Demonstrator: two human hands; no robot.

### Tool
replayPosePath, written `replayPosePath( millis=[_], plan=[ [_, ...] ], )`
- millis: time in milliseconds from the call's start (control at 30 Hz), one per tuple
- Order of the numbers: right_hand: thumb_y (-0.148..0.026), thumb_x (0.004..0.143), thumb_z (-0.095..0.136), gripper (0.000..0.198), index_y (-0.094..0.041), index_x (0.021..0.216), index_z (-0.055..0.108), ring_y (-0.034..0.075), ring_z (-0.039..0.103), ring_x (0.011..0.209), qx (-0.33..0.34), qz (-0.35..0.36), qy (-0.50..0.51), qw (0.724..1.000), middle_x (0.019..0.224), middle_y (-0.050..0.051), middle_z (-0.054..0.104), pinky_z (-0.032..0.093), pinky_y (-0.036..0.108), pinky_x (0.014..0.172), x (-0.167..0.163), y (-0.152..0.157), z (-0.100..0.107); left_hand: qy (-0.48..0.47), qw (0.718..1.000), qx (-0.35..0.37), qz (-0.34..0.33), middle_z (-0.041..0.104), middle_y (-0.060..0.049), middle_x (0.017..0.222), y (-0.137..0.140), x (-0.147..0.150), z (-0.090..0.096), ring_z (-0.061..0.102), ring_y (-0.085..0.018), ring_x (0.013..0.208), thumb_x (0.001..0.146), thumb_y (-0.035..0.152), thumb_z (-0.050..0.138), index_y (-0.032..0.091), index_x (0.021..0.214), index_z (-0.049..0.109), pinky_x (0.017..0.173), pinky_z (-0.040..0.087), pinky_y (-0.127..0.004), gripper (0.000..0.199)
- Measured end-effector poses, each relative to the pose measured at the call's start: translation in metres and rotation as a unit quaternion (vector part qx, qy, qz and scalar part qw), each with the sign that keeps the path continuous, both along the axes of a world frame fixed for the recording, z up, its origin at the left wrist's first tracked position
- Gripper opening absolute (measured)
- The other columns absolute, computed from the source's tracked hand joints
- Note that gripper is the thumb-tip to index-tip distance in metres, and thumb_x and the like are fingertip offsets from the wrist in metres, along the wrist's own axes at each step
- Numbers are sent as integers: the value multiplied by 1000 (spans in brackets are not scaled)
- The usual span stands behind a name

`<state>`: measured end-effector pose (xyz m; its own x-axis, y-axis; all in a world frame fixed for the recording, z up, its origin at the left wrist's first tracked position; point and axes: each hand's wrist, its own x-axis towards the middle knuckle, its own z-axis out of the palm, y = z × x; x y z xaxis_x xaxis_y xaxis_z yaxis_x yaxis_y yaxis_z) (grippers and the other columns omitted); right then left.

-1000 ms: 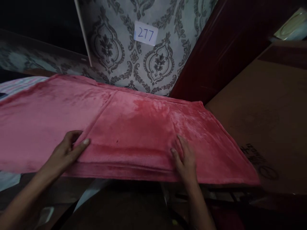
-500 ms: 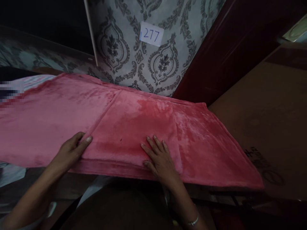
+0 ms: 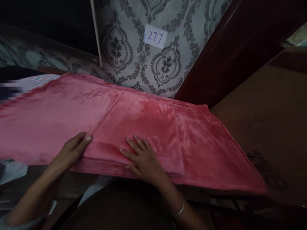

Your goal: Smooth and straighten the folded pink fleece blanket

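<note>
A pink plush blanket (image 3: 203,143) lies spread in a long strip across the surface before me, with a folded section in its middle. My left hand (image 3: 75,147) pinches the left edge of that folded section between thumb and fingers, near the front. Flat on top of the fold rests my right hand (image 3: 144,159), its fingers spread and pointing up and left. A bracelet circles the right wrist. Layers of cloth show along the front edge of the fold.
Behind the blanket stands a patterned wall (image 3: 165,64) with a paper marked 277 (image 3: 155,36). A dark screen (image 3: 48,25) is at upper left. A cardboard box (image 3: 268,127) stands at right, beside a dark red panel (image 3: 216,44). Striped cloth (image 3: 44,81) shows at left.
My right hand has slid left across the folded section, closer to my left hand. The left hand keeps its pinch on the edge. The view has shifted slightly.
</note>
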<state>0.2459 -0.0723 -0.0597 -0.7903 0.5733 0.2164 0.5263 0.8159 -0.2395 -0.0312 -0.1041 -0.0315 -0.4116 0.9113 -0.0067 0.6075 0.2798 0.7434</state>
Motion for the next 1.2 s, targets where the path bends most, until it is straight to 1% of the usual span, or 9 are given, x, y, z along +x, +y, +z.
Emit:
replayPosePath(
  millis=[133, 233, 300, 367, 433, 533, 733, 1033, 1200],
  plan=[
    [-52, 102, 49, 54, -35, 153, 43, 27, 15, 156, -8, 11, 4, 1000, 167, -2, 30, 16, 53, 126, 7, 0, -2, -36, 999, -8, 6, 51, 1, 72, 3, 0, -2, 53, -22, 76, 62, 76, 41, 27, 72, 48, 72, 49, -33, 51],
    [-47, 100, 57, 50, -31, 147, 53, 27, 26, 153, -20, 13, 43, 999, 162, 1, 41, 20, 51, 125, 7, 2, 2, -40, 999, -5, 6, 50, 1, 71, 2, 0, -3, 51, -21, 76, 63, 76, 42, 26, 71, 47, 69, 48, -31, 51],
    [-42, 100, 59, 39, -26, 135, 65, 25, 40, 144, -38, 20, 80, 996, 150, 4, 56, 29, 46, 121, 4, 6, 8, -48, 999, -3, 2, 51, 1, 72, 2, 0, -4, 51, -21, 76, 63, 76, 43, 26, 72, 49, 70, 47, -30, 51],
    [-35, 102, 56, 27, -20, 117, 73, 21, 56, 126, -60, 24, 108, 992, 129, 7, 70, 42, 37, 110, -1, 11, 16, -54, 999, 1, 1, 52, 1, 73, 1, 1, -4, 52, -20, 76, 64, 75, 43, 25, 73, 51, 71, 48, -30, 52],
    [-27, 103, 53, 25, -17, 107, 75, 18, 63, 105, -67, 10, 118, 991, 108, 8, 74, 48, 32, 97, -9, 17, 22, -56, 998, 6, 2, 53, 1, 73, 1, 1, -4, 52, -21, 77, 65, 75, 43, 25, 73, 51, 71, 48, -30, 51],
    [-21, 101, 55, 22, -16, 107, 75, 19, 61, 91, -39, -23, 99, 994, 95, 7, 71, 48, 32, 87, -23, 21, 26, -59, 998, 6, 6, 53, 2, 72, 0, 1, -3, 52, -20, 76, 66, 75, 45, 25, 72, 51, 70, 48, -30, 51],
    [-22, 100, 56, 21, -20, 110, 75, 20, 56, 88, 9, -63, 67, 996, 94, 7, 66, 45, 33, 79, -34, 19, 14, -86, 996, -4, 22, 51, 1, 70, -1, 2, 0, 49, -20, 75, 60, 76, 47, 26, 70, 50, 67, 46, -30, 51],
    [-20, 100, 54, 26, -19, 120, 70, 21, 54, 94, 13, -72, 104, 992, 100, 8, 63, 45, 35, 84, -31, 17, 3, -103, 994, 3, 39, 50, 3, 72, 0, 4, -2, 49, -18, 76, 60, 74, 50, 23, 71, 53, 71, 44, -27, 52],
    [-20, 99, 56, 26, -20, 120, 71, 22, 51, 88, 24, -60, 83, 994, 93, 7, 60, 44, 34, 78, -31, 17, 5, -126, 991, -11, 52, 50, 3, 73, 1, 2, -4, 50, -18, 78, 54, 75, 52, 23, 71, 54, 70, 44, -26, 54]
  ],
)
